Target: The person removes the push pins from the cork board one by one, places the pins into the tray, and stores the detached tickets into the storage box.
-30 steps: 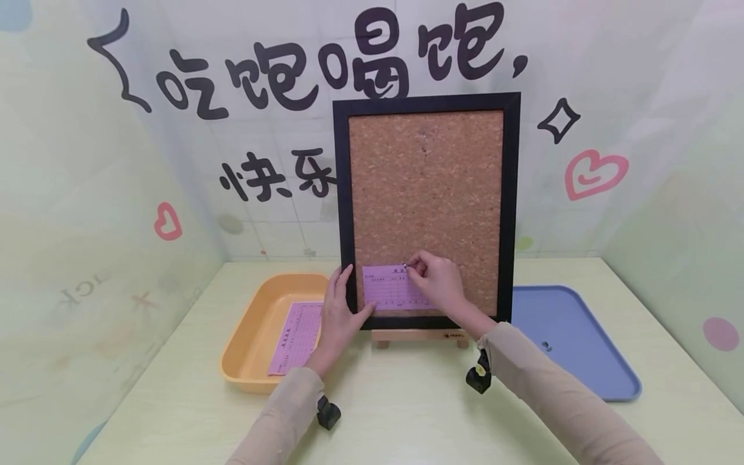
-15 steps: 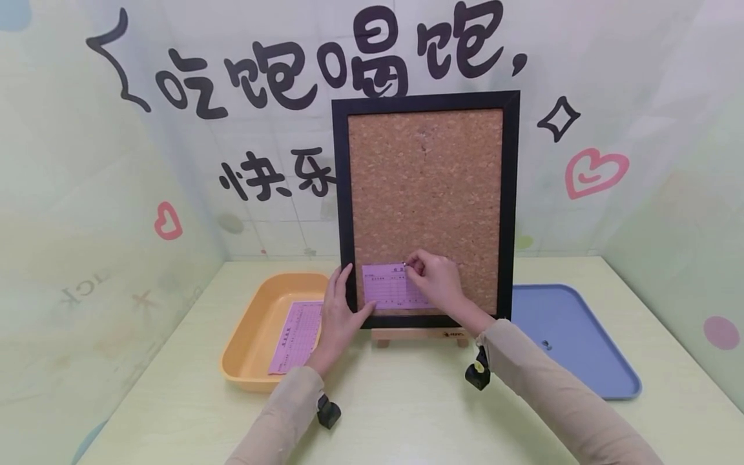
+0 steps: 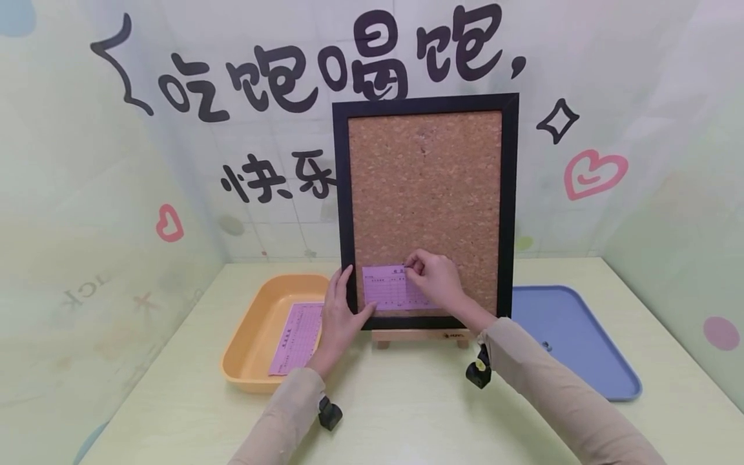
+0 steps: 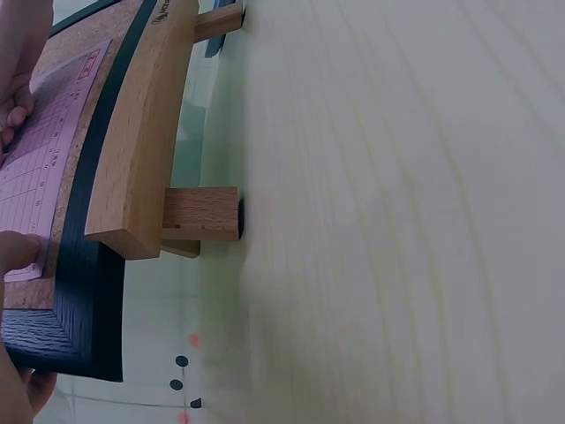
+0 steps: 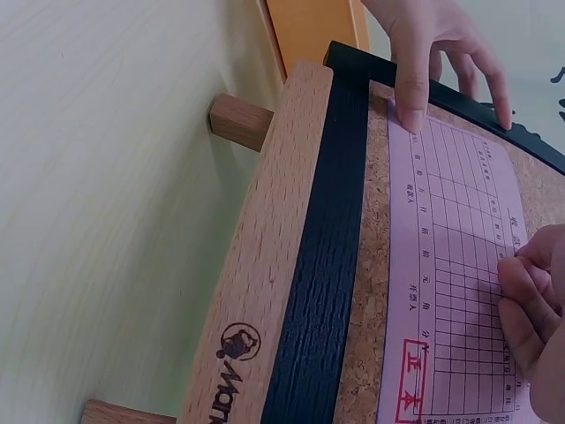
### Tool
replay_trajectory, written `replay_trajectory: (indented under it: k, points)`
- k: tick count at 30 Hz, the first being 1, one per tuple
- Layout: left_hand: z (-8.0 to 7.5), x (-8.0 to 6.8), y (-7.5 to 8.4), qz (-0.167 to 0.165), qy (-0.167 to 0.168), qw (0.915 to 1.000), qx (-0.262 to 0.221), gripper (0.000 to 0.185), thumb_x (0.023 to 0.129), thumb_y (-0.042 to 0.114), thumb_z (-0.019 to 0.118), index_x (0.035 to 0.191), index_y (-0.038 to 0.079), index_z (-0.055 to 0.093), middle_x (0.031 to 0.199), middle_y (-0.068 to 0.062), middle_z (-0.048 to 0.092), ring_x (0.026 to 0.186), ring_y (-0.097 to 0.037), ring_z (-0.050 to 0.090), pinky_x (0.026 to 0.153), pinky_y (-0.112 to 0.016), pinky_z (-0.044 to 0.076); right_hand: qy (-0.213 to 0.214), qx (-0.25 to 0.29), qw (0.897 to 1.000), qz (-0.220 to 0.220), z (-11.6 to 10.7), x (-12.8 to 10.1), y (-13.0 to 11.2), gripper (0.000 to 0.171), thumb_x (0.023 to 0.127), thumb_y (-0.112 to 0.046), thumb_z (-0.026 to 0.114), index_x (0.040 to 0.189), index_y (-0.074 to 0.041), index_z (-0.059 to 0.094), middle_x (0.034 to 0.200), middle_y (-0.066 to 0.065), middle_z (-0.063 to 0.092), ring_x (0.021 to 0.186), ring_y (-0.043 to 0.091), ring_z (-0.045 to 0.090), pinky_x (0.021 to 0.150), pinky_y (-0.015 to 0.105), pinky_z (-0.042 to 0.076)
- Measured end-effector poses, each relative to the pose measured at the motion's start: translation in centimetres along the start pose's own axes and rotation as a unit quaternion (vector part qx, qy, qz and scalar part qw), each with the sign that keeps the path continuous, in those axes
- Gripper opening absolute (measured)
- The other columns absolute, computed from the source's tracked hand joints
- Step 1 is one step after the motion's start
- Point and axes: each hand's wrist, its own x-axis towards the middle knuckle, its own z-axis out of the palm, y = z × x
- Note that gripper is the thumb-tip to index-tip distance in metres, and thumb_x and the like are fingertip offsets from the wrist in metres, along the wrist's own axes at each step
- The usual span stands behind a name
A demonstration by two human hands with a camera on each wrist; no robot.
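Observation:
A purple printed receipt slip (image 3: pixel 383 288) lies flat against the lower left of a black-framed cork board (image 3: pixel 427 187). My left hand (image 3: pixel 340 316) grips the board's left edge, its thumb pressing the slip's lower left corner and other fingers reaching around the frame. At the slip's top edge, my right hand (image 3: pixel 438 279) pinches a small pin (image 3: pixel 405 265), mostly hidden by the fingertips. That hand covers the slip's right part in the head view. The right wrist view shows the slip's printed grid and a red stamp, with the left thumb (image 5: pixel 411 110) on one corner.
The board stands on a small wooden easel (image 3: pixel 418 335). To the left, a yellow tray (image 3: pixel 247 342) holds another purple slip (image 3: pixel 296 339). On the right lies a blue tray (image 3: pixel 593 349) with a few tiny pins (image 3: pixel 546 346). A printed wall hanging is behind.
Both hands stay almost in place. The shiny pin head seen earlier at the right fingertips is now less visible. The view shifts very slightly.

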Motion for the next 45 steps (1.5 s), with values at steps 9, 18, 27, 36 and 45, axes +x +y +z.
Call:
replay_trajectory:
  k: [9, 18, 27, 36, 45]
  points:
    - [-0.1, 0.0, 0.1, -0.01, -0.004, 0.9999, -0.002, 0.082, 0.072, 0.015, 0.077, 0.14, 0.013, 0.03, 0.14, -0.015, 0.031, 0.126, -0.031, 0.034, 0.102, -0.044, 0.033, -0.003, 0.007, 1.0, -0.012, 0.0, 0.0, 0.3, 0.004, 0.079, -0.009, 0.064, 0.08, -0.005, 0.064, 0.061, -0.003, 0.054, 0.051, 0.006, 0.044, 0.047, 0.02, 0.035]
    - [0.1, 0.0, 0.0, -0.008, -0.006, 0.9999, 0.0, 0.083, 0.072, 0.016, 0.077, 0.14, 0.014, 0.029, 0.141, -0.015, 0.03, 0.127, -0.031, 0.034, 0.101, -0.044, 0.034, -0.039, -0.015, 0.999, -0.019, -0.6, 0.4, 0.2, 0.004, 0.08, -0.011, 0.063, 0.08, -0.007, 0.062, 0.059, -0.005, 0.053, 0.05, 0.007, 0.043, 0.046, 0.021, 0.036]
    - [0.0, -0.1, 0.1, -0.012, -0.004, 0.9999, 0.005, 0.083, 0.072, 0.017, 0.077, 0.14, 0.015, 0.029, 0.141, -0.015, 0.031, 0.126, -0.031, 0.035, 0.101, -0.044, 0.034, -0.081, -0.021, 0.996, -0.018, -1.2, 0.6, -0.2, 0.004, 0.083, -0.009, 0.06, 0.082, -0.008, 0.064, 0.059, -0.005, 0.053, 0.049, 0.007, 0.043, 0.045, 0.02, 0.034]
    - [0.1, -0.1, 0.1, -0.016, -0.008, 0.9998, 0.006, 0.083, 0.072, 0.017, 0.077, 0.14, 0.016, 0.03, 0.141, -0.015, 0.031, 0.126, -0.032, 0.035, 0.1, -0.045, 0.035, -0.093, -0.034, 0.994, -0.051, -1.1, 0.7, 0.3, 0.004, 0.085, -0.008, 0.06, 0.085, -0.007, 0.063, 0.061, -0.004, 0.053, 0.05, 0.005, 0.041, 0.044, 0.019, 0.032]
    - [0.0, -0.1, 0.1, -0.018, -0.01, 0.9998, 0.005, 0.084, 0.072, 0.018, 0.077, 0.141, 0.017, 0.028, 0.142, -0.014, 0.029, 0.127, -0.03, 0.034, 0.101, -0.044, 0.034, -0.117, -0.003, 0.993, -0.036, -1.5, 1.0, 0.4, 0.005, 0.083, -0.007, 0.059, 0.082, -0.008, 0.064, 0.059, -0.004, 0.052, 0.049, 0.007, 0.04, 0.045, 0.019, 0.03]
